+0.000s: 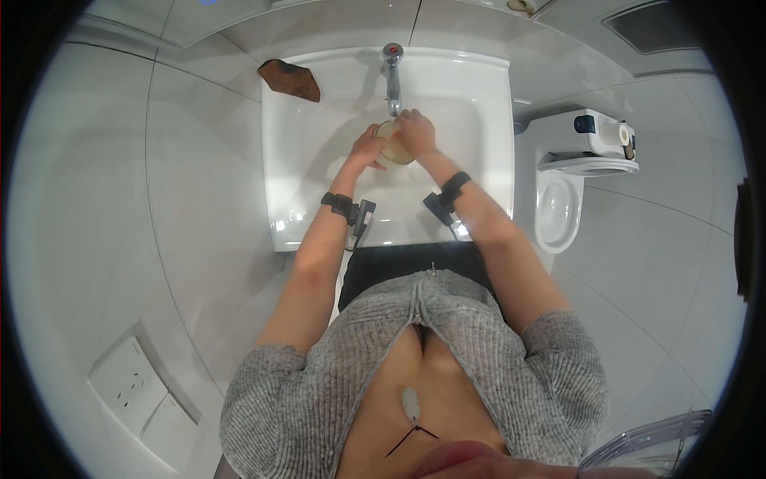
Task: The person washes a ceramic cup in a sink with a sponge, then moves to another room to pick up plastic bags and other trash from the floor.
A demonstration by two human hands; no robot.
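Note:
Over the white sink [283, 184], below the chrome tap [392, 76], I have a round, pale yellowish container [392, 148] that looks like a bowl or wide cup. My left hand [367, 150] grips its left side, with the fingers curled round the wall. My right hand [417, 134] is bent over its upper right side, fingers closed and pointing down into or against the rim. Whether those fingers hold a cloth or sponge is hidden. Dark straps with small devices [363, 219] sit on both my wrists.
A brown, angular piece [289, 81] lies on the sink's back left corner. To the right stands a toilet [558, 211] with its seat raised and a paper roll [613, 134] above. A white socket panel [128, 382] is on the tiled wall at lower left.

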